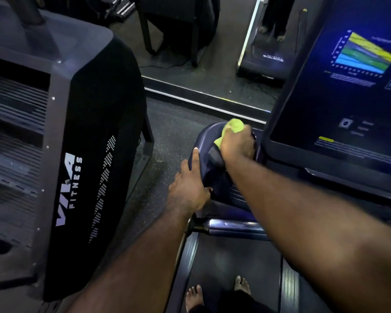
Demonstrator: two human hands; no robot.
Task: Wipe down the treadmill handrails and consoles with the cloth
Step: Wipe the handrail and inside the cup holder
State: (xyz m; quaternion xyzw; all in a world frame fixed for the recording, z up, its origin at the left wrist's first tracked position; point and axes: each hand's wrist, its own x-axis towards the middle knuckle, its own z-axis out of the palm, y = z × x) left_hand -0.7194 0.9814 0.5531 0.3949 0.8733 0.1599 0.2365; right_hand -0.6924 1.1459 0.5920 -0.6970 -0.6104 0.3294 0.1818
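I stand barefoot on a treadmill. Its dark left handrail (209,141) curves up beside the lit console screen (339,91). My right hand (236,146) grips a yellow-green cloth (234,127) bunched against the top of the handrail's front curve, close to the console's left edge. My left hand (189,186) holds the outer side of the same handrail lower down, forefinger stretched along it and thumb curled under. Most of the cloth is hidden under my right hand.
A large black machine (77,168) marked VIVA FITNESS stands close on the left, with a narrow strip of dark floor (167,141) between it and the treadmill. A mirror (212,53) rises ahead. The treadmill belt (226,263) and a chrome crossbar (233,227) lie below my arms.
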